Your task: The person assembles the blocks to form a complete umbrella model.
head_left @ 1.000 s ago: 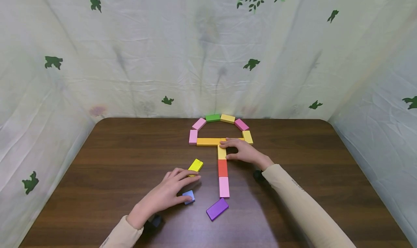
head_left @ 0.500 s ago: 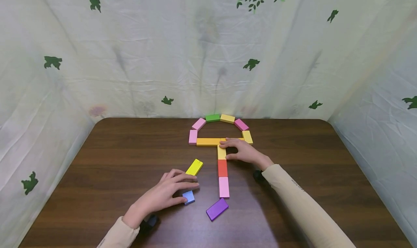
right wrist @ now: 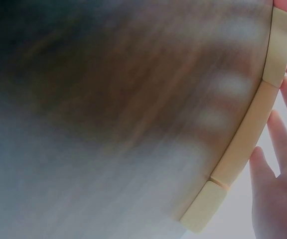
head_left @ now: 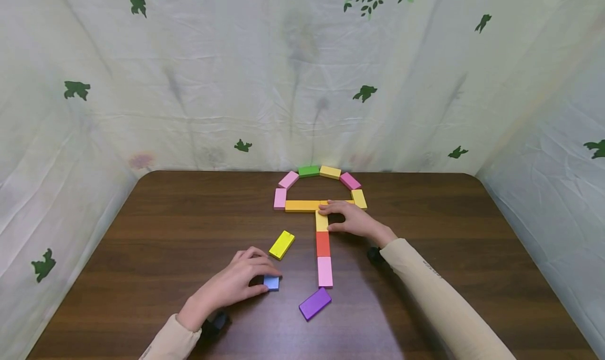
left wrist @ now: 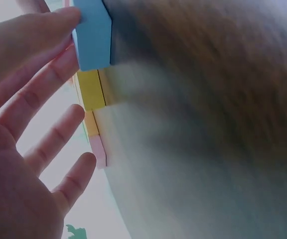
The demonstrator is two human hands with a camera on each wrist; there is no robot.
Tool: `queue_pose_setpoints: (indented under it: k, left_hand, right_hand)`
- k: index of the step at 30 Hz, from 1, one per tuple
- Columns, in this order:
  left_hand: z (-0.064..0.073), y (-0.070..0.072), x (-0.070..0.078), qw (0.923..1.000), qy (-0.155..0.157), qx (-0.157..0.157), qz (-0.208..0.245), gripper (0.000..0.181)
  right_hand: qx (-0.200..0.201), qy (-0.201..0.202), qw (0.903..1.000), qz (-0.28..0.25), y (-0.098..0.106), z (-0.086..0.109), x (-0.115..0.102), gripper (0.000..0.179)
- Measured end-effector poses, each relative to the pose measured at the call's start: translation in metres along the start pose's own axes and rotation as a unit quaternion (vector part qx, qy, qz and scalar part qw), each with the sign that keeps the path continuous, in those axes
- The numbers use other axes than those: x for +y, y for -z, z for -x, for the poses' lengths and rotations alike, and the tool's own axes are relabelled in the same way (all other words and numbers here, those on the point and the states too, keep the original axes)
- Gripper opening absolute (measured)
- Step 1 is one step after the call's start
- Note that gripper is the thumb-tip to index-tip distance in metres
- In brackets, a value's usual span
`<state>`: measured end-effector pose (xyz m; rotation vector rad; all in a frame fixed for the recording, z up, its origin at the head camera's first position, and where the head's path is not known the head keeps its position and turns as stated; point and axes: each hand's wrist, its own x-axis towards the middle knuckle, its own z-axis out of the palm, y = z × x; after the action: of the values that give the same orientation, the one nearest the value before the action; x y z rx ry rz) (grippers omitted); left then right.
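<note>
My left hand point(head_left: 236, 281) has its thumb and index finger at opposite edges of a small blue block point(head_left: 271, 283), pinching it low over the table. In the left wrist view the thumb tip presses on the blue block point(left wrist: 94, 37), while the other fingers spread loosely. My right hand point(head_left: 352, 218) rests with relaxed fingers where the orange block point(head_left: 302, 206) row meets a pale yellow block point(head_left: 321, 221); its thumb tip touches the pale yellow block's right side. A bright yellow block point(head_left: 281, 245) lies loose beyond the left hand, and a purple block point(head_left: 315, 304) lies slanted nearer.
Below the pale yellow block, a red block point(head_left: 323, 244) and a pink block point(head_left: 325, 271) continue the line. Several blocks, including a green block point(head_left: 309, 171), form an arch near the table's point(head_left: 189, 218) back edge. A patterned curtain point(head_left: 212, 86) hangs behind.
My left hand has drawn back from the bright yellow block and its fingers have closed in on the blue block, which has turned slightly. The right hand stays in place.
</note>
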<state>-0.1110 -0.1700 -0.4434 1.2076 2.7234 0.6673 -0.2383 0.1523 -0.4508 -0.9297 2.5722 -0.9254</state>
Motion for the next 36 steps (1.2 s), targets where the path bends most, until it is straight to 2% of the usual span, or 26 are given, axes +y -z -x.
queue_pose_setpoints:
  k: [7, 14, 17, 21, 24, 30, 36]
  left_hand:
    - [0.002, 0.001, -0.007, 0.9989, 0.040, 0.022, -0.002, 0.030]
    - [0.002, 0.005, -0.014, 0.9978, 0.054, 0.036, -0.010, 0.029]
    - [0.000, 0.006, -0.016, 0.9974, 0.055, 0.045, -0.008, 0.029]
    - [-0.007, 0.006, -0.017, 0.9967, 0.035, 0.074, 0.000, 0.031]
    - [-0.014, 0.006, -0.015, 0.9962, 0.027, 0.083, 0.005, 0.036]
    - [-0.030, 0.006, -0.012, 0.9967, 0.056, 0.059, 0.001, 0.049]
    - [-0.043, 0.003, -0.012, 0.9967, 0.075, 0.030, -0.011, 0.052]
  right_hand:
    - [-0.002, -0.001, 1.0000, 0.000, -0.001, 0.000, 0.001, 0.049]
    - [-0.002, 0.003, 1.0000, 0.003, 0.000, 0.000, 0.001, 0.049]
    - [-0.001, 0.005, 1.0000, 0.004, 0.000, 0.000, 0.001, 0.049]
    - [0.000, 0.003, 1.0000, 0.001, -0.001, -0.001, 0.002, 0.049]
    - [0.000, 0.001, 1.0000, 0.000, 0.000, 0.000, 0.002, 0.049]
    - [-0.001, 0.002, 1.0000, 0.000, 0.000, 0.000, 0.002, 0.050]
    - [0.003, 0.008, 1.0000, 0.002, 0.000, 0.000, 0.002, 0.049]
